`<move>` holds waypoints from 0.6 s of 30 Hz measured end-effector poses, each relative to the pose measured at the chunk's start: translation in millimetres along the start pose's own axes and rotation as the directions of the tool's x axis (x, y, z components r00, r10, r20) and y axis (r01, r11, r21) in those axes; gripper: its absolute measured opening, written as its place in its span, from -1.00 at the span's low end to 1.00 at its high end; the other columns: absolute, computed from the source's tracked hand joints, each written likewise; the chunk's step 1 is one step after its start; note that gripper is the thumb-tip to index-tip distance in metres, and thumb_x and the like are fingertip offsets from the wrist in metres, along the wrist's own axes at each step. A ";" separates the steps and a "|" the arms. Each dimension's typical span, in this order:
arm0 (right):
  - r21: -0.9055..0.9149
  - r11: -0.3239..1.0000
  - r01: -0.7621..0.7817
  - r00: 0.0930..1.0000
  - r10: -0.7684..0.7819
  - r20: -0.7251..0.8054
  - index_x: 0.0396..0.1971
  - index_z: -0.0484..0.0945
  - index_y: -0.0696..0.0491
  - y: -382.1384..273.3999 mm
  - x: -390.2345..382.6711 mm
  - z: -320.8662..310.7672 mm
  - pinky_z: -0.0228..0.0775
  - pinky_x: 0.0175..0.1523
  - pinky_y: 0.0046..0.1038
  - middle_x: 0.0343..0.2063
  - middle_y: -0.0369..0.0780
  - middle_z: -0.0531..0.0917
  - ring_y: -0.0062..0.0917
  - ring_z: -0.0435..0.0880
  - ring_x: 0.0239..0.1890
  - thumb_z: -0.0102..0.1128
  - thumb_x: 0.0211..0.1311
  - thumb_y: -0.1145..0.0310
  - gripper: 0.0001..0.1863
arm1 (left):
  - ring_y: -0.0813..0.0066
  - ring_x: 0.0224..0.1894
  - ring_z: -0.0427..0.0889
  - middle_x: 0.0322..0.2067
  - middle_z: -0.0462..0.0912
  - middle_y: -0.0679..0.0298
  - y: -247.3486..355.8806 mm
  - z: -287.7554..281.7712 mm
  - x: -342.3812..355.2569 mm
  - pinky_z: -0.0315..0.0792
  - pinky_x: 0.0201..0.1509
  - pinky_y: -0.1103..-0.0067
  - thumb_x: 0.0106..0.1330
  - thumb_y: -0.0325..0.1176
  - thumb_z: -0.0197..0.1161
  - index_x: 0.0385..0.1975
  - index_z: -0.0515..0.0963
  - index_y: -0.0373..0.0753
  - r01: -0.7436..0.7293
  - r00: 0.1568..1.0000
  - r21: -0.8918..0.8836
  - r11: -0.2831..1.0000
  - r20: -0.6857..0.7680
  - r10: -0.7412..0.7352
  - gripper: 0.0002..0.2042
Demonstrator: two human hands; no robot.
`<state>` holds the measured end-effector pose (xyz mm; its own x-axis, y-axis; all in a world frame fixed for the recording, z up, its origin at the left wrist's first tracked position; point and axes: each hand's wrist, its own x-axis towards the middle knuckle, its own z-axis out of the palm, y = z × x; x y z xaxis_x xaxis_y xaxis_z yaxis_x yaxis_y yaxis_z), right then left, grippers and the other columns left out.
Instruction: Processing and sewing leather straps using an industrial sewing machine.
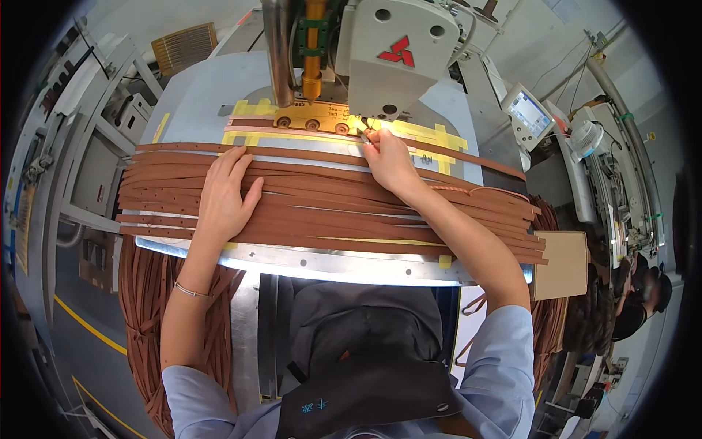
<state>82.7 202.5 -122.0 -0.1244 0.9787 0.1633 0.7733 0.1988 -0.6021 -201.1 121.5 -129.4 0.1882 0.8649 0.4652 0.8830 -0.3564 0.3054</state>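
Observation:
My left hand [228, 194] lies flat across a layer of long brown straps [329, 199], with its thumb apart from its fingers. At the lit sewing spot beneath the machine head [398, 62], my right hand [391, 159] is closed in a pinch. Something small and metallic shows at its fingertips, too small to name. Just left of those fingertips is a yellow plate [296, 115] with several round brown pieces on it. One brown strap [468, 162] runs off to the right from near the plate, between strips of yellow tape.
More brown straps [142, 314] hang in a thick bundle left of my lap. A cardboard box [561, 265] stands by the table's right end. A control screen [528, 113] is mounted at the far right. A metal edge [303, 262] borders the table's front. A person [643, 296] is at the right rim.

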 end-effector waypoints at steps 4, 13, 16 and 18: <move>0.144 0.989 0.013 0.993 -0.030 0.113 -0.18 0.50 0.22 5.9 -13.0 -19.3 0.44 -0.14 -0.38 -0.37 -0.04 0.65 -0.30 0.64 -0.31 0.16 0.23 0.32 -0.71 | 0.05 0.24 0.34 0.16 0.42 0.07 -1.9 -0.1 -2.6 0.20 0.33 0.31 0.24 -0.35 0.20 0.04 0.45 -0.34 0.001 1.000 0.026 1.000 0.006 -0.001 -0.62; -0.300 0.882 0.364 0.925 -0.379 0.008 -0.26 0.60 0.12 59.3 -1.3 -71.6 0.40 -0.27 -0.31 -0.39 -0.14 0.60 -0.28 0.60 -0.34 0.16 0.26 0.33 -0.82 | 0.02 0.18 0.38 0.09 0.45 0.00 4.3 -5.4 0.5 0.24 0.29 0.28 0.17 -0.40 0.25 0.00 0.46 -0.40 -0.041 0.999 0.033 0.999 0.004 0.041 -0.61; -0.396 0.793 0.462 0.870 -0.491 0.032 -0.32 0.60 0.08 70.6 3.3 -72.4 0.49 -0.27 -0.31 -0.34 -0.24 0.58 -0.34 0.58 -0.25 0.25 0.04 0.47 -0.84 | 0.02 0.18 0.38 0.09 0.45 0.00 4.0 -5.0 0.8 0.24 0.29 0.27 0.18 -0.41 0.24 0.00 0.46 -0.40 -0.048 0.999 0.055 0.997 0.016 0.047 -0.61; -0.462 0.725 0.511 0.833 -0.550 0.057 -0.36 0.59 0.07 73.3 6.5 -71.5 0.53 -0.30 -0.33 -0.34 -0.27 0.56 -0.35 0.57 -0.21 0.24 -0.03 0.52 -0.83 | 0.03 0.18 0.38 0.07 0.46 0.01 5.5 -5.7 2.3 0.23 0.29 0.25 0.18 -0.42 0.24 -0.01 0.46 -0.39 -0.057 0.998 0.059 0.997 0.026 0.056 -0.63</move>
<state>183.0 219.8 -109.2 -0.5646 0.7090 0.4226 0.7844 0.6202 0.0074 -198.3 119.5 -121.9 0.2484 0.8528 0.4595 0.8946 -0.3839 0.2289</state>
